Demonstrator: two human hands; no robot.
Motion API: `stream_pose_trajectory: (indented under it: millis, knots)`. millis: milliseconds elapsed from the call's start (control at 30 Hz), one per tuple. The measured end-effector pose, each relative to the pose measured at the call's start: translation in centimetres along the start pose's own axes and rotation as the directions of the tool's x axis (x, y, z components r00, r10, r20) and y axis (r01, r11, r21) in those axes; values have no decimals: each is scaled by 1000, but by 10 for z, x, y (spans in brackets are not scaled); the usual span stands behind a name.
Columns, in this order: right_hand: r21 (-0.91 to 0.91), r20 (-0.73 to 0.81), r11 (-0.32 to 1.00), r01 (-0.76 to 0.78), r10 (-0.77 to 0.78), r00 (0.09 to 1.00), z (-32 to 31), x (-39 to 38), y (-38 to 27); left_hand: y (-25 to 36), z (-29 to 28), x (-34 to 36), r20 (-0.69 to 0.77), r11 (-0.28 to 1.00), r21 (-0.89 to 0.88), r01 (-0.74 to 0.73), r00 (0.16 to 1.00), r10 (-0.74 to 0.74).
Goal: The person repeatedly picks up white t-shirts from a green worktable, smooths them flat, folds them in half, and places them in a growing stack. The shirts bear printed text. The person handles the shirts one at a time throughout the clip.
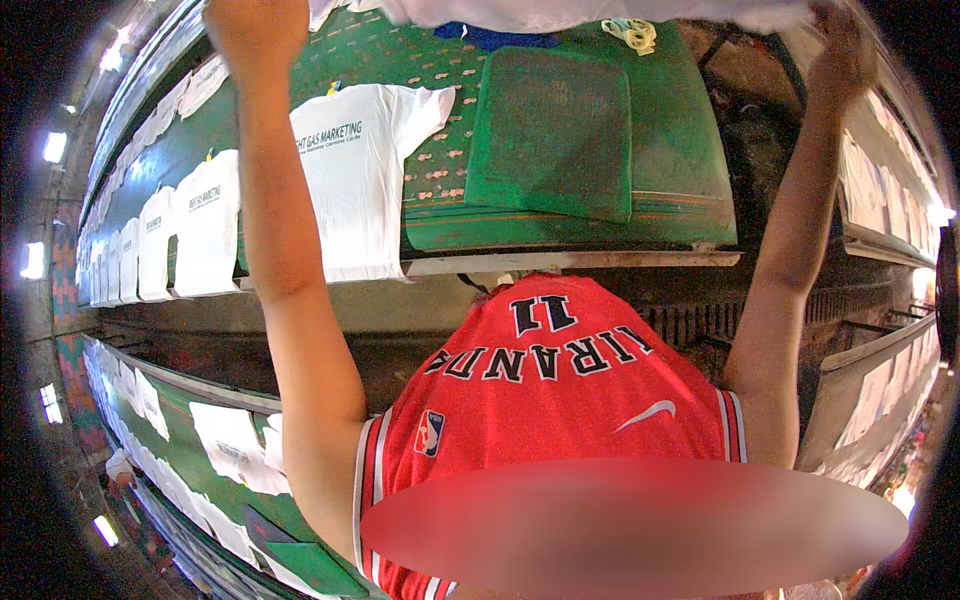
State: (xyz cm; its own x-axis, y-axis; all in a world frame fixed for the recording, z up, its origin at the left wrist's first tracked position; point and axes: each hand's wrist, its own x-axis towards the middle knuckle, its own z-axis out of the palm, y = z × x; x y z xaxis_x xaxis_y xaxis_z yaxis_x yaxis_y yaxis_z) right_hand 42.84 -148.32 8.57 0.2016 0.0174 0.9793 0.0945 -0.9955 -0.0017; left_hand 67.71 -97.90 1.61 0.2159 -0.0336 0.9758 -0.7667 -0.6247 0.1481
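White cloth (600, 11), 1 pc: stretched btwn my hands, top edge of view. L hand (258, 30): at cloth's L end, fingers cut off; can't tell how far closed. R hand (843, 55): at R end, fingers dim; same, can't tell. Below, btwn hands: pale yellow loops (630, 36), green board (550, 135), green tabletop (685, 200). Nr L forearm: printed wht tee (350, 190).

The green table (684, 165) bears white printed shirts (352, 195) and a square green board (552, 130).
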Motion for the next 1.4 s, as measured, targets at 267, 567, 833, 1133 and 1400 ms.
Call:
stream_pose_trajectory:
  millis: [267, 567, 833, 1133, 1400]
  knots:
    - [147, -22, 809, -568, 577, 816, -101, -203, -87, 82, -140, -143, 649, 767, -215, 604, 675, -350]
    - [-62, 449, 729, -682, 630, 633, -44, -245, -79, 38, -76, -211, 819, 642, -76, 763, 415, -396]
    - [33, 639, 693, -720, 539, 548, 157, -305, 23, -41, 146, -281, 703, 720, -124, 683, 572, -422]
    - [-419, 687, 606, -676, 699, 200, 66, -483, 4, -6, 45, -454, 801, 645, 460, 610, 28, -598]
    - [-531, 599, 106, -841, 749, -283, 29, -522, -12, 42, 28, -479, 730, -35, 379, 925, -322, -603]
